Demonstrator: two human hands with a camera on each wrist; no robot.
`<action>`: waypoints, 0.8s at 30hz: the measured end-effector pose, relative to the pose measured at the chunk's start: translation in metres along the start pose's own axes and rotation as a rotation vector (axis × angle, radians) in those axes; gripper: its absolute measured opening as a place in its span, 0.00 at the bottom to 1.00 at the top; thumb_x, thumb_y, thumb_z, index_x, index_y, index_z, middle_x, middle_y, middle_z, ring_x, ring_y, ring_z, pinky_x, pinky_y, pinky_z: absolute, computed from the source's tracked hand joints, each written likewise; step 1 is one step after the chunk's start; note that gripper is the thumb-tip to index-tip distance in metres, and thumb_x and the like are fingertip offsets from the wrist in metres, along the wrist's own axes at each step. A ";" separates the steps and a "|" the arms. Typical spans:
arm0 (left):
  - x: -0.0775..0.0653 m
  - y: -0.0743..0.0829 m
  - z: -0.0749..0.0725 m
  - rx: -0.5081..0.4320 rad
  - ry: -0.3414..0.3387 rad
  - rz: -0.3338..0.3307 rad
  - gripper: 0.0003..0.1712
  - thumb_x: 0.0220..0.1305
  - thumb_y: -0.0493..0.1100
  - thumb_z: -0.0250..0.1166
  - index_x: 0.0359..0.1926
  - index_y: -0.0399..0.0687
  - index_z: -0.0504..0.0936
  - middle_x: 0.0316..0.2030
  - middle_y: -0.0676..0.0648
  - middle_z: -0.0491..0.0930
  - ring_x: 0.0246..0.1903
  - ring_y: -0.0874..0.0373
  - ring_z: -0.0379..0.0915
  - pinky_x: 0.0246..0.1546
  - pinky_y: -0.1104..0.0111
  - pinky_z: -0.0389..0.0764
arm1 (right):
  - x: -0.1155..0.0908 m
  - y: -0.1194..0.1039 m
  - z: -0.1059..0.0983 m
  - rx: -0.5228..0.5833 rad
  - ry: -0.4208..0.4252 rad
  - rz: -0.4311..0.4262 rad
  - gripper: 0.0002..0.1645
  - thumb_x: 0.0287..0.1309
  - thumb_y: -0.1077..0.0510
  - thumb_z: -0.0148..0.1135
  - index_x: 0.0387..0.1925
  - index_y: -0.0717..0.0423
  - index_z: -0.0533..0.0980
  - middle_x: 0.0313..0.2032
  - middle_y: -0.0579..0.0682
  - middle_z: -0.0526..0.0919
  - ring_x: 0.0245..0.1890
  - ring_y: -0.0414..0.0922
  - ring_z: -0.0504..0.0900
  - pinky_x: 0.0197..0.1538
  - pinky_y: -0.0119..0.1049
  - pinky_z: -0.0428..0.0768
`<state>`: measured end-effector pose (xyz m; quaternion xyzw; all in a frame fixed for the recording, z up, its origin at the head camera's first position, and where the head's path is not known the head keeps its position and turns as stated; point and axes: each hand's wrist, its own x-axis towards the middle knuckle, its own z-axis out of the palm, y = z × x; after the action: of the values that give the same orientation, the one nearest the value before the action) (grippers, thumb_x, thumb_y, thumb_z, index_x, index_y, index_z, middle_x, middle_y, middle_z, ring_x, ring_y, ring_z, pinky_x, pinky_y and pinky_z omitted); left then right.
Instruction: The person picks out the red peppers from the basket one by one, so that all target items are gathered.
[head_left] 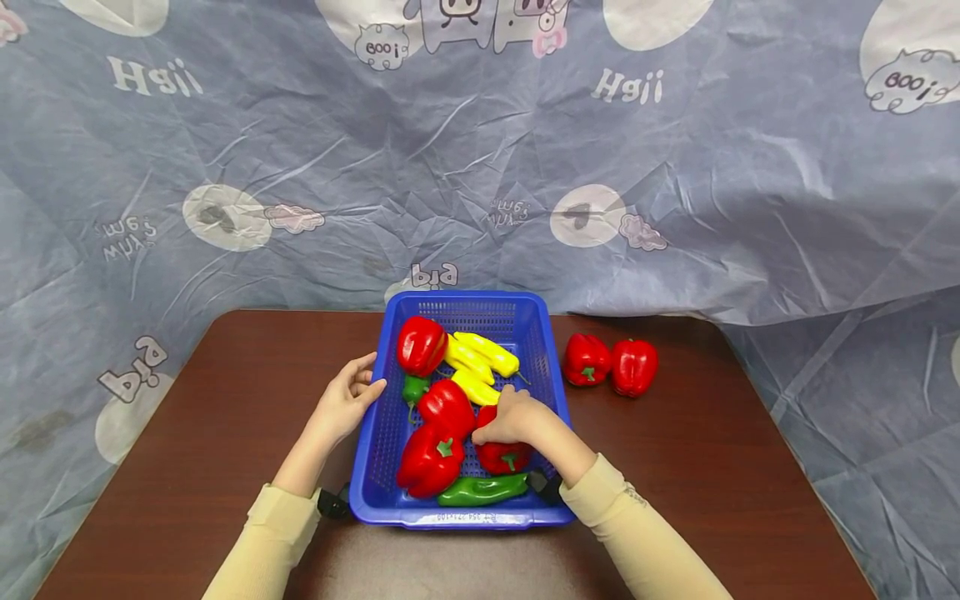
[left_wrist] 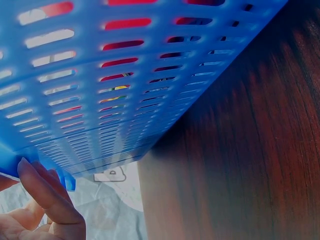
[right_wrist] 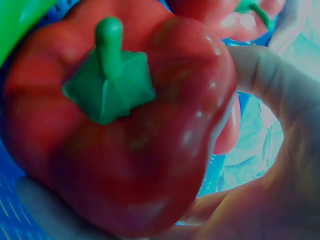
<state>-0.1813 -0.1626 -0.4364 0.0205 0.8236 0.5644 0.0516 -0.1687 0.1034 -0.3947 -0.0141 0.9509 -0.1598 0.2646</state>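
Observation:
A blue plastic basket (head_left: 365,454) with slotted walls stands on the table. My left hand (head_left: 347,400) holds its left rim, thumb over the edge and fingers along the outside; these fingers (left_wrist: 47,197) show up close in the left wrist view. Inside the basket, my right hand (head_left: 517,417) grips a red bell pepper (right_wrist: 145,165) with a green stem, thumb on one side and fingers round the other. Beside it lie two red bell peppers, one nearer the front (head_left: 429,462) and one behind it (head_left: 446,408). A long green pepper (head_left: 483,490) lies along the basket's near end.
Toward the basket's far end are another red bell pepper (head_left: 422,346), several yellow peppers (head_left: 487,354) and a small green pepper (head_left: 415,388). Right of the basket, two red bell peppers (head_left: 634,367) sit on the brown table (head_left: 675,483). A printed grey cloth (head_left: 465,167) hangs behind.

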 end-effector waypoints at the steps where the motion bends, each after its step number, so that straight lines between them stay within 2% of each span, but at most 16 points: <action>1: 0.000 0.000 0.000 0.000 0.001 0.000 0.34 0.70 0.37 0.60 0.72 0.34 0.59 0.47 0.36 0.74 0.35 0.62 0.76 0.33 0.75 0.79 | -0.001 0.001 -0.002 0.011 0.002 -0.009 0.61 0.49 0.38 0.70 0.70 0.74 0.54 0.66 0.72 0.64 0.62 0.64 0.72 0.63 0.56 0.74; 4: -0.001 0.000 0.000 -0.002 0.001 0.000 0.34 0.70 0.37 0.60 0.72 0.34 0.59 0.47 0.36 0.74 0.35 0.62 0.76 0.33 0.75 0.79 | -0.004 0.003 -0.010 0.049 0.028 -0.039 0.60 0.49 0.38 0.70 0.68 0.74 0.57 0.64 0.70 0.68 0.62 0.62 0.73 0.62 0.55 0.74; 7: -0.001 0.001 0.000 -0.007 0.003 0.004 0.34 0.70 0.37 0.60 0.72 0.34 0.60 0.47 0.36 0.74 0.35 0.62 0.76 0.33 0.75 0.79 | -0.007 0.007 -0.019 0.107 0.074 -0.085 0.52 0.48 0.39 0.71 0.62 0.72 0.64 0.54 0.65 0.76 0.54 0.56 0.78 0.57 0.51 0.78; 11: -0.001 0.001 0.000 -0.009 0.007 0.011 0.33 0.70 0.37 0.60 0.72 0.33 0.60 0.46 0.35 0.74 0.34 0.64 0.75 0.33 0.75 0.79 | -0.013 0.012 -0.033 0.192 0.131 -0.132 0.45 0.47 0.40 0.71 0.57 0.66 0.68 0.47 0.59 0.79 0.47 0.52 0.79 0.52 0.47 0.80; 15: 0.000 0.000 0.000 -0.014 0.009 0.013 0.32 0.70 0.36 0.59 0.71 0.33 0.60 0.47 0.35 0.74 0.33 0.65 0.75 0.33 0.75 0.79 | -0.018 0.017 -0.044 0.273 0.168 -0.152 0.47 0.50 0.40 0.70 0.63 0.63 0.66 0.52 0.60 0.79 0.51 0.53 0.79 0.53 0.49 0.80; 19: 0.000 0.000 0.000 -0.017 0.007 0.009 0.32 0.70 0.36 0.59 0.71 0.33 0.60 0.46 0.36 0.74 0.33 0.66 0.75 0.33 0.75 0.79 | -0.022 0.024 -0.051 0.402 0.179 -0.171 0.44 0.52 0.42 0.69 0.65 0.59 0.65 0.51 0.59 0.79 0.49 0.52 0.81 0.52 0.48 0.81; 24: 0.000 0.001 0.000 -0.013 0.010 0.012 0.32 0.70 0.36 0.59 0.71 0.33 0.61 0.46 0.35 0.74 0.32 0.66 0.74 0.33 0.75 0.79 | -0.023 0.036 -0.057 0.584 0.191 -0.211 0.44 0.55 0.45 0.68 0.68 0.59 0.62 0.54 0.62 0.77 0.50 0.53 0.81 0.52 0.46 0.82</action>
<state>-0.1811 -0.1621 -0.4360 0.0225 0.8200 0.5702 0.0441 -0.1761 0.1573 -0.3480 -0.0211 0.8787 -0.4531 0.1489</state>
